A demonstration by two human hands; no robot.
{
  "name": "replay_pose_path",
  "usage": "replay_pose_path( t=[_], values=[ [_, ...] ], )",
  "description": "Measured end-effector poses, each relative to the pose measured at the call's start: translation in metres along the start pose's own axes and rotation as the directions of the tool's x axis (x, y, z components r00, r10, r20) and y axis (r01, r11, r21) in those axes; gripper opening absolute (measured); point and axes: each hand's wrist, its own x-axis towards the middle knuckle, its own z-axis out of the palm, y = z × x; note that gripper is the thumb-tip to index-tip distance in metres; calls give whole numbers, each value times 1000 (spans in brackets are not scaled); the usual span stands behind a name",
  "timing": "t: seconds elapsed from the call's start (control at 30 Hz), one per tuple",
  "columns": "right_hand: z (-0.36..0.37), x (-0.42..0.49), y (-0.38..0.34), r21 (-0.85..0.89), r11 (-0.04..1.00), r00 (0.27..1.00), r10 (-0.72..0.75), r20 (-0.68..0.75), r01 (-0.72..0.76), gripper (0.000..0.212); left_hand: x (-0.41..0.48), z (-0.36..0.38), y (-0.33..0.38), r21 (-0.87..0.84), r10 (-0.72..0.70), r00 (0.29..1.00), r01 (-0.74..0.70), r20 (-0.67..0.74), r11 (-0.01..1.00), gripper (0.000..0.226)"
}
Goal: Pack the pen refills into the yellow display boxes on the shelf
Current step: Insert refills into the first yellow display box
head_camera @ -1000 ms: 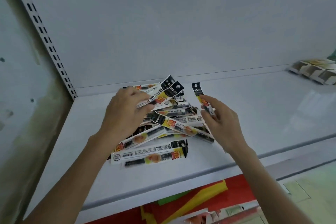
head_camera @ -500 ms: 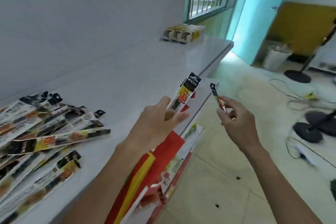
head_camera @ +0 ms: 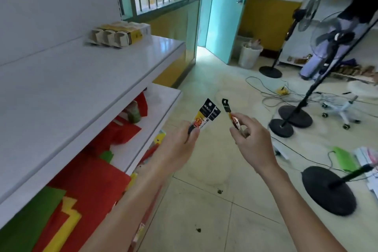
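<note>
Two flat pen refill packets (head_camera: 205, 115), white and yellow with black tops, are sticking up from the left hand (head_camera: 178, 143), which is pinching their lower ends between thumb and curled fingers. Just beside them, not touching, the right hand (head_camera: 252, 139) is pinching a third narrow packet (head_camera: 226, 106) edge-on. Both hands are hovering over the pale tiled floor (head_camera: 204, 200) beside the white shelf (head_camera: 81, 80). The yellow cardboard display boxes (head_camera: 120, 33) are sitting at the shelf's far end, well apart from the hands.

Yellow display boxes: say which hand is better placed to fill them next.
Left, probably. The left hand grips two refill packets beside the shelf, nearer the yellow display boxes; the right hand pinches one packet over the floor.
</note>
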Motion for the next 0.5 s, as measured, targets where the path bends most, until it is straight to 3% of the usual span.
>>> replay_pose_path(
  t=[0.17,0.3,0.5],
  values=[
    [-15,28,26,-54,998,997,-23,77,27,38,32,22,7,150,-69,992,53,107,987,19],
    [-14,55,37,-89,996,994,-19,112,30,38,57,20,-1,139,-97,982,75,162,988,8],
    [21,120,41,-114,992,885,5,466,54,36,114,-5,-20,99,-152,979,139,138,985,8]
  ],
)
